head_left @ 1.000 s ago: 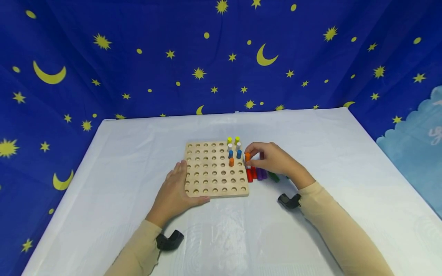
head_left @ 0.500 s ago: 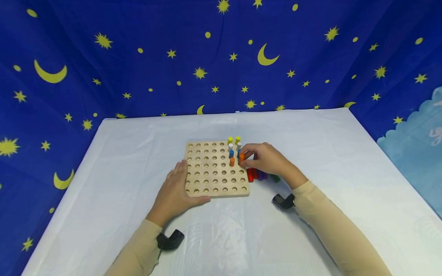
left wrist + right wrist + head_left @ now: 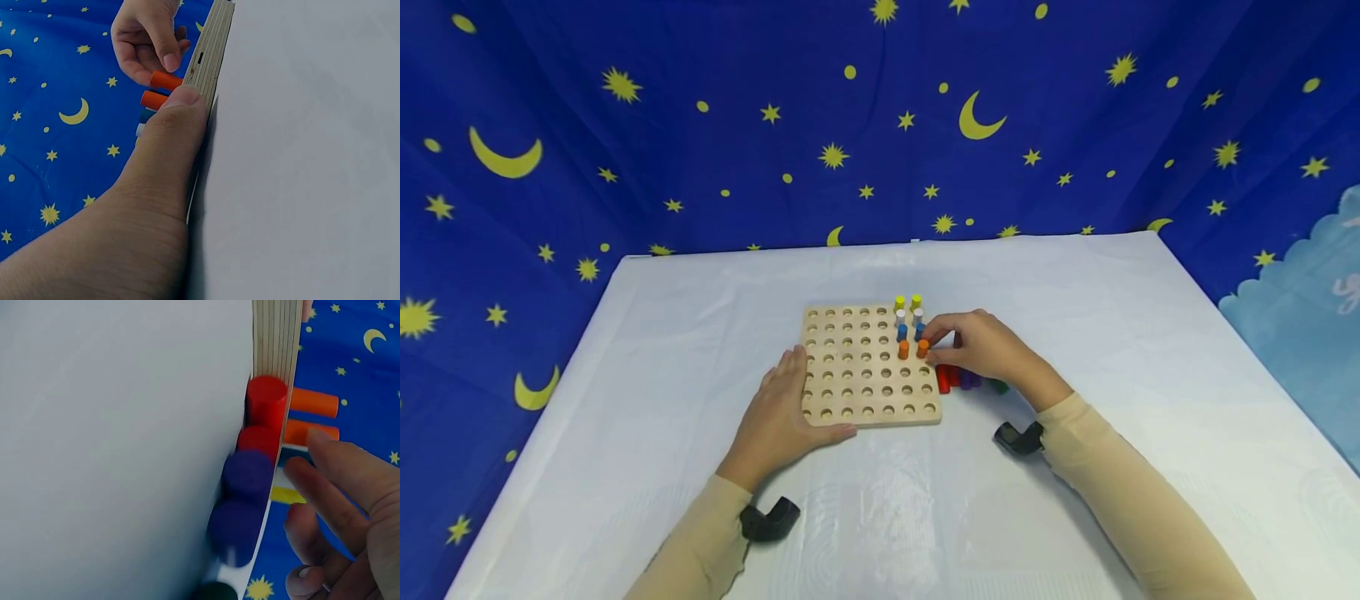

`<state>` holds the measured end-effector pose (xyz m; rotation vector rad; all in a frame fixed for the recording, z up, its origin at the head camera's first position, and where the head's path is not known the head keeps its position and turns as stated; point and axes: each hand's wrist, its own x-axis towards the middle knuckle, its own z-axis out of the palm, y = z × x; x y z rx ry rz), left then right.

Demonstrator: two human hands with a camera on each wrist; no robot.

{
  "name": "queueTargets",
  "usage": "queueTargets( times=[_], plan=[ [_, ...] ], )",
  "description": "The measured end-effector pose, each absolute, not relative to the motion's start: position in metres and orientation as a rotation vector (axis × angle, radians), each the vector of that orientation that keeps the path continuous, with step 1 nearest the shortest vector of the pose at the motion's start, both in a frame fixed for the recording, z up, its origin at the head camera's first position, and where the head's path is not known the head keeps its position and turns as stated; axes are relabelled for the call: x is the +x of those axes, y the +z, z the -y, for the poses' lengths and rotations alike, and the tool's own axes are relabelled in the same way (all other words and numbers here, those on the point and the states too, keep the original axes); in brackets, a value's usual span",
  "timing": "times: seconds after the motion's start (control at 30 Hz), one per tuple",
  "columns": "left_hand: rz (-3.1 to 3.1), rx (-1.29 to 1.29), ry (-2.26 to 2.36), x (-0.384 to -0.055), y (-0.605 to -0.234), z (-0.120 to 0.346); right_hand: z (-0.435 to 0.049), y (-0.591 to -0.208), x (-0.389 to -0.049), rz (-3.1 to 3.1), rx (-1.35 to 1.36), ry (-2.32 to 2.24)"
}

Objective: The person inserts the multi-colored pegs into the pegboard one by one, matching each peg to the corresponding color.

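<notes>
A square wooden pegboard (image 3: 865, 367) with rows of holes lies on the table. My left hand (image 3: 778, 425) rests against its near left corner, fingers along the left edge and thumb (image 3: 178, 119) on the front edge. Pairs of yellow, white, blue and orange pegs stand upright in the board's right two columns. Beside the front right orange peg (image 3: 922, 349) is my right hand (image 3: 977, 342). Its thumb and fingers sit close around that peg, looking slightly parted from it in the left wrist view.
Red pegs (image 3: 267, 403), purple pegs (image 3: 240, 531) and a dark green peg (image 3: 998, 387) lie along the board's right side, partly under my right hand. A white cloth covers the table (image 3: 700, 333). Behind hangs a blue curtain (image 3: 737, 150) with moons and stars.
My right hand has carried an orange peg left from beside the board and lowered it into a hole next to the other orange peg. My left hand has stayed in place.
</notes>
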<state>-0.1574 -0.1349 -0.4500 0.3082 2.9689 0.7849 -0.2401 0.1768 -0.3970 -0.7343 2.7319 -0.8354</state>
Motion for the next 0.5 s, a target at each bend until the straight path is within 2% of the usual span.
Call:
queueTargets(
  times=[0.3,0.5],
  plan=[
    [-2.973,0.303,0.784,-0.158,-0.449,0.134,-0.202,-0.394,-0.227,-2.711,-0.635,-0.739],
    [-2.962,0.297,0.792,-0.157,-0.448,0.134,-0.209,-0.397,-0.223,-2.651,-0.662,-0.704]
  ],
)
